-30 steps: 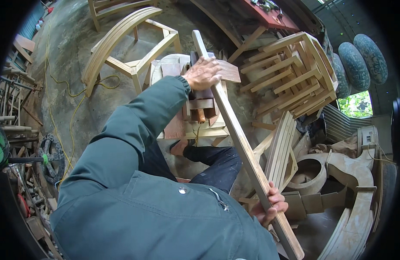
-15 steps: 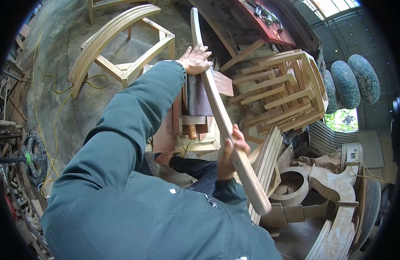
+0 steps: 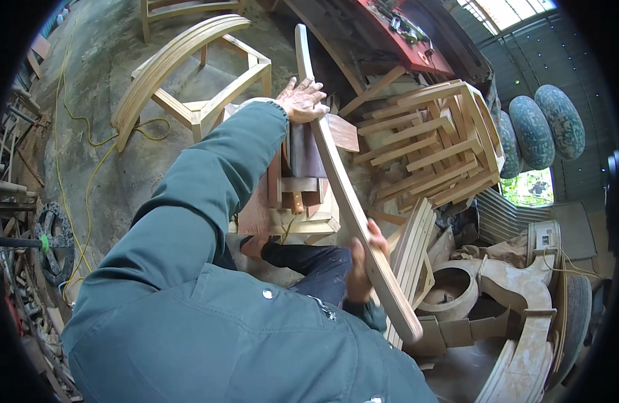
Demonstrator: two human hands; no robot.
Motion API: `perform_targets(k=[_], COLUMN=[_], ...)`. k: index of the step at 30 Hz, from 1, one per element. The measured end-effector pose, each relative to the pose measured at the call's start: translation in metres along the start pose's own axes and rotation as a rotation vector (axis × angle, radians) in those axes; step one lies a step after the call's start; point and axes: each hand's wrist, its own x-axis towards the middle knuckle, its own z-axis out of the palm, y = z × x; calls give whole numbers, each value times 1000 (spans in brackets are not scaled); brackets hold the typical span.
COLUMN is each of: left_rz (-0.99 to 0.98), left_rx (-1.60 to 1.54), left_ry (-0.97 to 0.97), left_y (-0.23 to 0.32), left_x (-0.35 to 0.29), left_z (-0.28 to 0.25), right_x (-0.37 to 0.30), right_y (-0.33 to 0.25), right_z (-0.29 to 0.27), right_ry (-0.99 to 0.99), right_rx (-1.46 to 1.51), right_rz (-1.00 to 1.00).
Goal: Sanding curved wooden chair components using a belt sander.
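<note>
A long, slightly curved wooden bar [image 3: 343,183] lies slantwise in front of me, its far end up and left and its rounded near end at the lower right. My left hand [image 3: 301,101] presses flat on the upper part of the bar, fingers spread. Lower down, my right hand [image 3: 360,269] is closed around the bar, with thumb and fingers on opposite sides. Under and beside my left hand is a machine with a dark, smooth belt-like surface [image 3: 307,158]; the bar crosses its right edge. My left hand hides where they meet.
A pale wooden frame with a curved rail [image 3: 175,57] stands on the concrete floor at the far left, beside a yellow cord [image 3: 88,195]. Stacked wooden frames [image 3: 423,144] stand to the right. A red tabletop [image 3: 417,40] lies beyond, and a large curved casing [image 3: 524,289] sits at the lower right.
The bar has shifted slightly toward me. My right hand has moved a little lower with it, still gripping; my left hand stays spread on the upper part. The view has shifted slightly.
</note>
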Motion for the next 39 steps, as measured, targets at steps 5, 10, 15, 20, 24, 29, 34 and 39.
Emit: perform_targets(k=[5,10,15,20,24,29,34,39], left_rz=[115,127,92,97,59,10,6,59], left_rx=[94,-149,-278,-387,-495,-598,-642,-557], left_ry=[50,175,109,58,112,201,159,141], left_y=[31,114,174,215,233,230,207,181], left_x=[-35,-113,-162,-180,-181,-178,-172,-153], left_z=[13,41,21,1,-13,-24,-17,-4], right_x=[-84,-127,-119,-52,75,144,55,-7], right_y=[-88,-191,-274,-344,-410,-461,-427,-353], right_z=[-110,-189,-233,-306,-354,-337,-301,-262], right_ry=[-31,16,129,223,-135,-204,-161,105], right_rx=[-52,-214,-420,-389,-142,-364,-349,-381], right_rz=[63,48,41,16,144,95,-85,-48])
